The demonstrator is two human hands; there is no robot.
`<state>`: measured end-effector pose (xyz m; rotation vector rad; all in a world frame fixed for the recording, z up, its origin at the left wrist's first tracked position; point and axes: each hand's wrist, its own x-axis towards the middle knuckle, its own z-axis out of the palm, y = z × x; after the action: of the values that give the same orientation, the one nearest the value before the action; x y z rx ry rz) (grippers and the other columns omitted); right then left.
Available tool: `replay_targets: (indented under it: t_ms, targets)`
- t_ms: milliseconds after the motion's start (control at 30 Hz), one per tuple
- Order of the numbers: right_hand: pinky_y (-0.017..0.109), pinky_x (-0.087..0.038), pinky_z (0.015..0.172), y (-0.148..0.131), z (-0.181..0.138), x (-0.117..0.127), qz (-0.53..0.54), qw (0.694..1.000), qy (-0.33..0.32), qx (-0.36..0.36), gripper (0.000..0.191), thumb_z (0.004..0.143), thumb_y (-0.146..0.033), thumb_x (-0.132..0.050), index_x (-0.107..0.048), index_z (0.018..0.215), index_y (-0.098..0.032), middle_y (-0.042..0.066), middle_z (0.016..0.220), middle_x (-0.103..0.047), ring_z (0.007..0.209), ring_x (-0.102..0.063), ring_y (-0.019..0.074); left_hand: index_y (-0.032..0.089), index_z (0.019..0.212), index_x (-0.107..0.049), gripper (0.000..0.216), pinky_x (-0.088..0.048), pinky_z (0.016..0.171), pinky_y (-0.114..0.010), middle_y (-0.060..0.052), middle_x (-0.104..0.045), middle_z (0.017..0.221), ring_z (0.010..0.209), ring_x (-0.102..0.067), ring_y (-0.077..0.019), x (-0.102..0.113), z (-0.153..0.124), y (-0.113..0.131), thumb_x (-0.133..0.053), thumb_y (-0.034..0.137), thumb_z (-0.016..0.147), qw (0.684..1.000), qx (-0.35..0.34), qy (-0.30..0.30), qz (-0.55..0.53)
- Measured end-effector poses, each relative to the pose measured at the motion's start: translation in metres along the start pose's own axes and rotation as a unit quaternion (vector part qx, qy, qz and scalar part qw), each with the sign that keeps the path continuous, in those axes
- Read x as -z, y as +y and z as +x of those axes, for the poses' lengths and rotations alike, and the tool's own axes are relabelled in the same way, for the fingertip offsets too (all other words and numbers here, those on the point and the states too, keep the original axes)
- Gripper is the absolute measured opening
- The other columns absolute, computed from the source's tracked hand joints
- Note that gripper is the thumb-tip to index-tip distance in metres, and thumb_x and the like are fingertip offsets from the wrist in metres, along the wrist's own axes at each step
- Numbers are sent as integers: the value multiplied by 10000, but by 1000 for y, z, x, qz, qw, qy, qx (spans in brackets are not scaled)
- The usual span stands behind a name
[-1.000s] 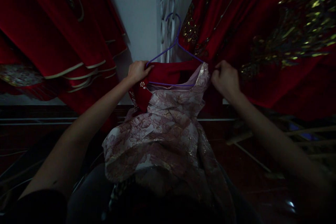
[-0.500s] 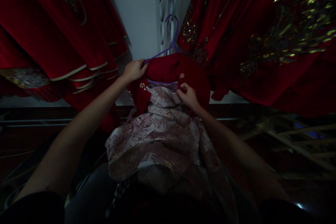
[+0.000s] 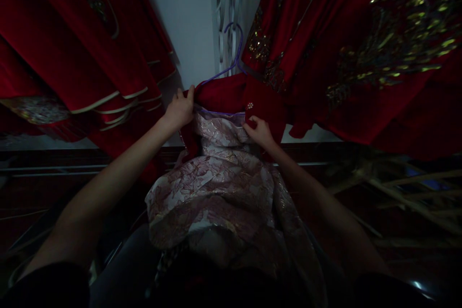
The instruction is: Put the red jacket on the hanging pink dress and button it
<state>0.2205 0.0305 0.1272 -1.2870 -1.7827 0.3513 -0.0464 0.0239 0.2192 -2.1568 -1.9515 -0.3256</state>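
A red jacket [image 3: 224,92] hangs on a purple wire hanger [image 3: 236,60] in front of me. Across the hanger's lower bar, inside the jacket, lies a pale pink brocade skirt [image 3: 231,168] with shiny thread, its folds spreading down toward my lap. My left hand [image 3: 180,109] is closed on the jacket's left front edge, just below the hanger's shoulder. With fingers pinched, my right hand [image 3: 260,132] grips the skirt's upper edge beside the jacket's right panel. A pearl flower shows on that panel above the hand. My right fingertips are partly hidden.
Long red garments with pale trim [image 3: 119,101] hang at left. More red cloth with gold sequins [image 3: 400,43] hangs at right. Behind the hanger runs a pale metal lattice [image 3: 225,14] along a wall. A wooden frame [image 3: 404,197] stands low at right. The light is dim.
My left hand has slid slightly left and down along the jacket edge, and the left pearl flower is now covered. The right hand stays nearly in place.
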Motion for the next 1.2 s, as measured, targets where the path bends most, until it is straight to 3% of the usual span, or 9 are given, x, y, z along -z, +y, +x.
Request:
replay_targets:
  t_ms: [100,233,433,600,700,767,1000,1100,1200]
  targets:
    - [256,-340,602,3,-1,-2,-4,999,22,-26,311,817,-507,-452,-462,721,-211,-6,629,-526,584,-483,141,78,1473,-188,791,-451,924,-493,-309,-448,1345,1127,-573,-397,4,-14,2,-527,158,763,998,62,-4,8]
    - [269,-343,589,2,-5,0,12,996,69,-55,229,851,-422,-402,-428,949,-216,9,705,-560,583,-529,171,76,1289,-471,525,-469,884,-484,-250,-630,1094,1051,-608,-392,3,-19,-12,-514,280,807,996,90,-21,-4]
    - [293,-357,589,-15,-14,7,18,1000,3,-10,262,924,-485,-337,-453,930,-250,0,617,-529,546,-551,194,123,1106,-539,398,-498,780,-354,-138,-661,986,903,-639,-278,-2,-10,-39,-542,376,799,989,51,-30,-133]
    - [271,-384,584,-48,-18,-16,44,997,-42,43,303,946,-474,-307,-501,914,-243,9,621,-565,550,-557,171,140,979,-530,234,-475,731,-294,-67,-633,882,793,-595,-183,9,-1,10,-470,316,838,955,-12,79,-287]
    - [267,-426,633,-60,-27,-43,49,989,-115,81,228,926,-359,-353,-535,914,-222,43,710,-617,639,-593,178,160,859,-528,141,-457,702,-271,-30,-606,790,721,-563,-152,4,-4,52,-502,287,804,930,-142,32,-338]
    - [286,-454,691,-59,-33,-54,39,986,-130,94,191,897,-280,-378,-552,871,-205,67,760,-615,707,-595,190,168,887,-517,144,-448,694,-279,-21,-591,780,689,-549,-148,-6,-8,67,-519,264,780,924,-164,42,-342]
    - [445,-416,1012,-47,-43,-23,36,985,62,159,39,787,-241,-583,-566,796,-206,122,1201,-436,1127,-467,256,173,1045,-490,328,-476,777,-305,-65,-623,961,816,-599,-173,-51,-18,59,-548,167,721,920,-109,55,-373]
    - [439,-437,1003,-48,-39,-13,88,982,74,153,147,709,-160,-593,-502,815,-209,115,1229,-431,1133,-496,249,171,1076,-536,331,-480,873,-314,-87,-652,1066,939,-626,-180,-63,-21,64,-532,136,747,889,-114,70,-437]
    - [367,-508,896,-44,-30,-14,170,976,84,105,345,708,-145,-559,-439,1023,-221,113,1235,-460,1079,-550,206,206,1074,-603,265,-466,943,-335,-65,-684,1099,1006,-638,-184,-67,-23,72,-542,205,816,859,-89,96,-495]
